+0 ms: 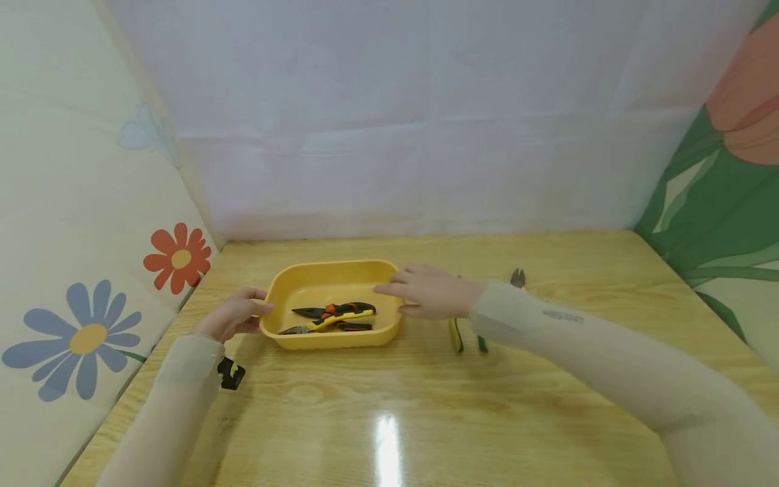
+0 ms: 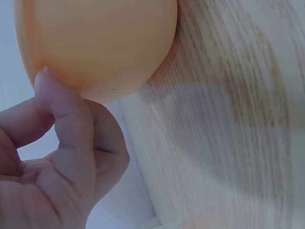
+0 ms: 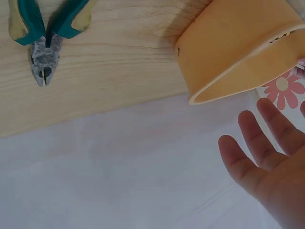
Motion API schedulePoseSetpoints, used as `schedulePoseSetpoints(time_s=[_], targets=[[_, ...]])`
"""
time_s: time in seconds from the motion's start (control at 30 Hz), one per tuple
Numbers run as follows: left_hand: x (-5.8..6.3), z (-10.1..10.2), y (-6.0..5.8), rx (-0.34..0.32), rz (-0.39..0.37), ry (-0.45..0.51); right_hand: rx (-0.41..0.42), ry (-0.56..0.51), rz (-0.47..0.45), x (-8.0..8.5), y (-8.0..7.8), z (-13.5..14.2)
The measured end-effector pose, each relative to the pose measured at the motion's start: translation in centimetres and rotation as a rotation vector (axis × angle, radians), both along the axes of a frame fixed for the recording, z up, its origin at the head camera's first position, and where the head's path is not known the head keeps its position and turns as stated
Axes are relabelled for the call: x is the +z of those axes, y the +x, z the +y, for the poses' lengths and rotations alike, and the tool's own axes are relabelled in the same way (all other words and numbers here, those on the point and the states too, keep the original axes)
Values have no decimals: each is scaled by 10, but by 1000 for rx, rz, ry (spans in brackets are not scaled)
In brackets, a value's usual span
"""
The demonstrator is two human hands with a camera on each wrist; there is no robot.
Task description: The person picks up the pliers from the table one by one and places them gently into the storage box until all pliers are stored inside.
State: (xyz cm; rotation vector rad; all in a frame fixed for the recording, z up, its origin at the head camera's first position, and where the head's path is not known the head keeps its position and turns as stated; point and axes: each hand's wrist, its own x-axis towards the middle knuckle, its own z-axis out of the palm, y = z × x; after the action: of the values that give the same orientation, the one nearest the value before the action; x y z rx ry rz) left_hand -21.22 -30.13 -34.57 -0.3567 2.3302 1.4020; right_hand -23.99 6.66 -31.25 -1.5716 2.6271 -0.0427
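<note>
A yellow plastic basin (image 1: 328,270) stands on the wooden table. My left hand (image 1: 234,314) pinches its left rim, the thumb (image 2: 62,105) against the wall in the left wrist view. At the right rim is my right hand (image 1: 429,291), its fingers (image 3: 255,138) spread and nearly straight; contact with the rim is unclear. Inside the basin lie needle-nose pliers (image 1: 313,312) with dark jaws and yellow-and-black-handled pliers (image 1: 341,316). A further black-and-red handle (image 1: 354,327) shows beneath them.
Diagonal cutters (image 3: 45,57) with green-and-tan handles lie right of the basin. Another tool's metal jaws (image 1: 518,277) show behind my right forearm, which hides the rest. White cloth (image 1: 426,135) hangs behind the table; flower-printed panels (image 1: 73,203) flank it.
</note>
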Motion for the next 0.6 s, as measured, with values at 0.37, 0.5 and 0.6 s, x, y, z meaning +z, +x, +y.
schedulePoseSetpoints(time_s=[0.37, 0.5, 0.6], targets=[[0, 0, 0, -7, 1, 12, -35, -34, 58, -2, 10, 15], [1, 0, 0, -5, -2, 7, -68, -30, 63, -4, 13, 20], [1, -1, 1, -6, -1, 10, -87, -43, 69, -6, 15, 24]])
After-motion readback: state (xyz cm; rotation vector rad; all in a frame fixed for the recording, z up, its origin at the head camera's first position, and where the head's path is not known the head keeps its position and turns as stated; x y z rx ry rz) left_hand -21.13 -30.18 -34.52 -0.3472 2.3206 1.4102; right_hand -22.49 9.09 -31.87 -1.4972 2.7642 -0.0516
